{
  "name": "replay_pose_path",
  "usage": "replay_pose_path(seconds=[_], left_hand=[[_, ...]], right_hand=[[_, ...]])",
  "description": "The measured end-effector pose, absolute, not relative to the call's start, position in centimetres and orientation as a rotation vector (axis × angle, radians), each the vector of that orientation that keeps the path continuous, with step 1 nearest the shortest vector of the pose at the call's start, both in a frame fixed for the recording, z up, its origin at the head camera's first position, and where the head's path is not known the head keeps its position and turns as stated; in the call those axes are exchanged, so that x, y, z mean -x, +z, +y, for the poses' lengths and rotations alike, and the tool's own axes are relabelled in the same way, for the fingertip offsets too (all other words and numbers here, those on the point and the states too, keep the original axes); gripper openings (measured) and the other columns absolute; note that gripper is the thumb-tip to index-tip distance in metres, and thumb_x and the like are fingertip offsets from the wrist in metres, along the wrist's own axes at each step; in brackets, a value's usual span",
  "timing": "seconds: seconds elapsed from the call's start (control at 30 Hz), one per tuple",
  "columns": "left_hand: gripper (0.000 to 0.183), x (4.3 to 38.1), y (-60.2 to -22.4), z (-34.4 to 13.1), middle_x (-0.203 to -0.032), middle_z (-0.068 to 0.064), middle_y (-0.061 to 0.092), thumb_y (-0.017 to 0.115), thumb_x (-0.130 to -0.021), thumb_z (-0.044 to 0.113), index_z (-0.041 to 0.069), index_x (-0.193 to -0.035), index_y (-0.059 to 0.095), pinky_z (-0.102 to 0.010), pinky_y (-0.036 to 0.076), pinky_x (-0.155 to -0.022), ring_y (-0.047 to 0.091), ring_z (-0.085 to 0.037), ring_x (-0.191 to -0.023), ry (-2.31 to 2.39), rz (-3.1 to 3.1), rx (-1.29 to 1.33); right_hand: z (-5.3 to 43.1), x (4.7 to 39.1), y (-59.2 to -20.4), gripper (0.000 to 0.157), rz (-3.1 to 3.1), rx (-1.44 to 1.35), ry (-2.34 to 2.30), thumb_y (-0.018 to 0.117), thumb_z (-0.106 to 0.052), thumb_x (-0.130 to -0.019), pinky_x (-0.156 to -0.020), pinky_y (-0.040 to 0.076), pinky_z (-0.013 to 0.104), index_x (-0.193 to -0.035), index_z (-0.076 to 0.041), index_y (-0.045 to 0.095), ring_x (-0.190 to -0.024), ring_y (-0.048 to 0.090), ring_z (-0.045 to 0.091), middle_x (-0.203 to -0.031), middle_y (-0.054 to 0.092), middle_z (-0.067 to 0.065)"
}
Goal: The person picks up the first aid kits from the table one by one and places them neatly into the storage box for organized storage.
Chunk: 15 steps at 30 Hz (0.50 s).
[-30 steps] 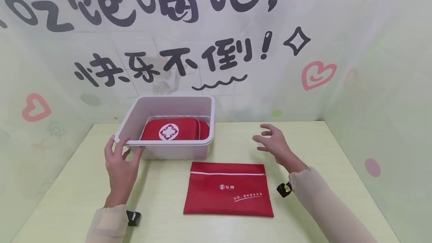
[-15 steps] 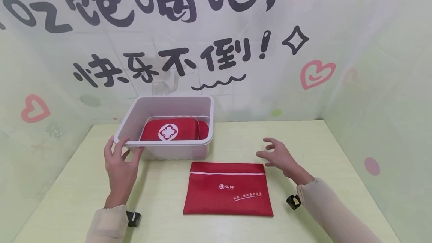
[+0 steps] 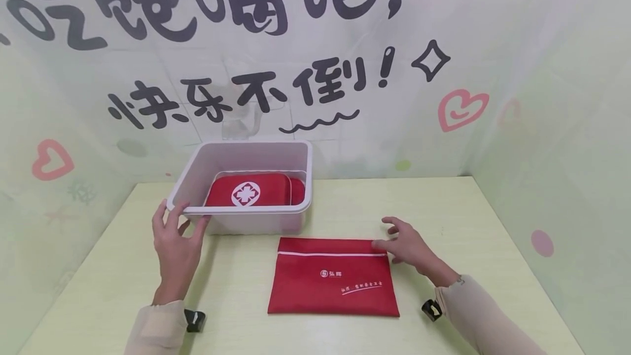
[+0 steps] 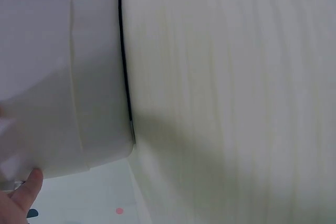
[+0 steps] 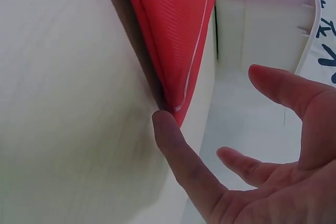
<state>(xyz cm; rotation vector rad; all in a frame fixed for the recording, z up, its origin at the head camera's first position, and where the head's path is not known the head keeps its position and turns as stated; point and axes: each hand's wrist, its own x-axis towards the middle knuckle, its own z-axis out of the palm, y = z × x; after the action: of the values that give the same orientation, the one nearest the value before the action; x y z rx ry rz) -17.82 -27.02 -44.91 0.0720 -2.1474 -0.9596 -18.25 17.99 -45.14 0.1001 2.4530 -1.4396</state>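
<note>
At the bin's near left corner my left hand [image 3: 176, 245] grips the rim of a white plastic bin [image 3: 253, 223]. Inside lies a red first-aid case [image 3: 223, 193] with a white cross emblem, and part of another red item [image 3: 298, 192] shows beside it. A flat red zip pouch [image 3: 315, 292] with white print lies on the table. My right hand [image 3: 409, 245] is over the pouch's far right corner, thumb and fingers apart. In the right wrist view, one fingertip [image 5: 164, 119] is right at the corner of the pouch [image 5: 168, 30]; contact is hard to tell.
The pale table [image 3: 236, 300] ends at a printed sheet wall [image 3: 370, 147] behind the bin. Similar sheets rise at the left and right. A small black device [image 3: 195, 320] sits on the left wrist, another [image 3: 431, 310] on the right.
My right hand has come down and nearer, from above the table right of the bin to the pouch's far right corner. The left hand, bin and pouch have stayed put.
</note>
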Motion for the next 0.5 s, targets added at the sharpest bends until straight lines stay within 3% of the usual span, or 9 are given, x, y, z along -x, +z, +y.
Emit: replay_pose_path(seconds=[0.3,0.5], left_hand=[[0.05,17.9,-44.9,-27.0,-0.14,-0.009,0.033,0.077,-0.074,0.011,0.003,-0.119,0.057,-0.024,0.052,-0.084,0.04,-0.023,-0.123,-0.962,-2.145,-0.08],[0.05,17.9,-44.9,-26.8,-0.14,-0.011,0.034,0.078,-0.073,0.01,0.002,-0.118,0.058,-0.019,0.051,-0.084,0.042,-0.024,-0.122,-0.968,-2.134,-0.081]], right_hand=[[16.9,17.4,-45.5,0.081,2.499,-0.064,-1.41,0.081,-0.027,-0.069,-0.068,0.061,0.037,-0.136,-0.007,0.039,-0.108,0.047,0.033,-0.124,0.047,0.018],[15.8,17.2,-46.3,0.082,2.752,0.048,-1.068,0.083,-0.024,-0.065,-0.071,0.058,0.034,-0.135,-0.009,0.042,-0.098,0.05,0.025,-0.115,0.049,0.013]])
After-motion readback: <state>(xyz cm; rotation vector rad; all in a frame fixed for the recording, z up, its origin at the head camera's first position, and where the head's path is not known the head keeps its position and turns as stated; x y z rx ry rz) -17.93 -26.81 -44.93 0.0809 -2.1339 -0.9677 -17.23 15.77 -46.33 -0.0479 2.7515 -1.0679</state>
